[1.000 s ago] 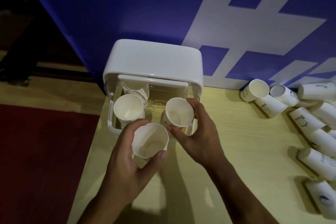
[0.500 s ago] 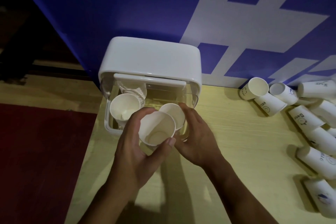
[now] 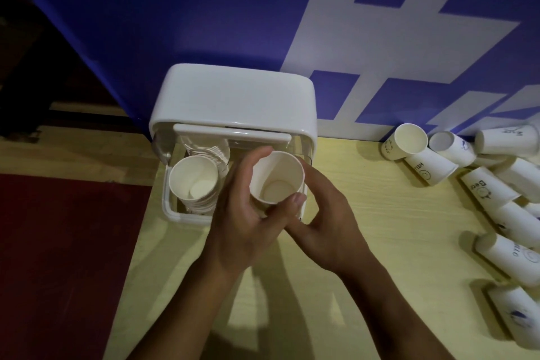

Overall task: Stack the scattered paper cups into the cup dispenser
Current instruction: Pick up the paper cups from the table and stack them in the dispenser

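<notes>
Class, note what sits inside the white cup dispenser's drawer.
A nested cup stack stands at the left, more rims behind it. The left hand and its held cup cover the right side; contents there are hidden.

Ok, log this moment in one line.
left hand: holds cup | right hand: curled round cup | cup: upright over dispenser, right side | left side: stacked cups | loose cups: lying on table

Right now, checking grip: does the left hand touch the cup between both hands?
Touching. Head view: the left hand wraps the cup, fingers on its left wall, thumb tip on the near rim.
</notes>
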Action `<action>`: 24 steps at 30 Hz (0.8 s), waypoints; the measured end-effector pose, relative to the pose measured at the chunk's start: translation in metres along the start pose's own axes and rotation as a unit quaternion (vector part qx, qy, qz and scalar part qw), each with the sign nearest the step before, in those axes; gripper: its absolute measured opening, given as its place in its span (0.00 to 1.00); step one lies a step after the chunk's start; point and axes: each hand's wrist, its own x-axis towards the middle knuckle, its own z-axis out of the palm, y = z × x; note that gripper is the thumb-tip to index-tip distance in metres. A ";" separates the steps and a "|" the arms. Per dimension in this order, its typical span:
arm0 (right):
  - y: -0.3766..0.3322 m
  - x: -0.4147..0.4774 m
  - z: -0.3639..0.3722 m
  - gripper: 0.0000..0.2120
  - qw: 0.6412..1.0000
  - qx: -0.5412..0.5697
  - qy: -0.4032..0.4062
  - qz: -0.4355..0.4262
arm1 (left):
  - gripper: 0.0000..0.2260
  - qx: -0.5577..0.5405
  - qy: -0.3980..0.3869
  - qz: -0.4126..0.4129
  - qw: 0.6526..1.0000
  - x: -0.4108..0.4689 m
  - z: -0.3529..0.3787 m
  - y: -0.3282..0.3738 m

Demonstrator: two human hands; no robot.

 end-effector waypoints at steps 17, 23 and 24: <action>0.032 -0.007 0.016 0.28 0.998 -0.013 -0.015 0.058 | 0.34 0.084 -0.045 -0.058 0.994 -0.004 0.012 -0.047; 0.041 -0.008 0.022 0.30 0.997 -0.043 -0.021 0.066 | 0.34 0.103 -0.043 -0.075 0.991 -0.006 0.014 -0.053; 0.042 -0.008 0.023 0.30 0.997 -0.045 -0.020 0.065 | 0.34 0.102 -0.043 -0.079 0.991 -0.006 0.014 -0.053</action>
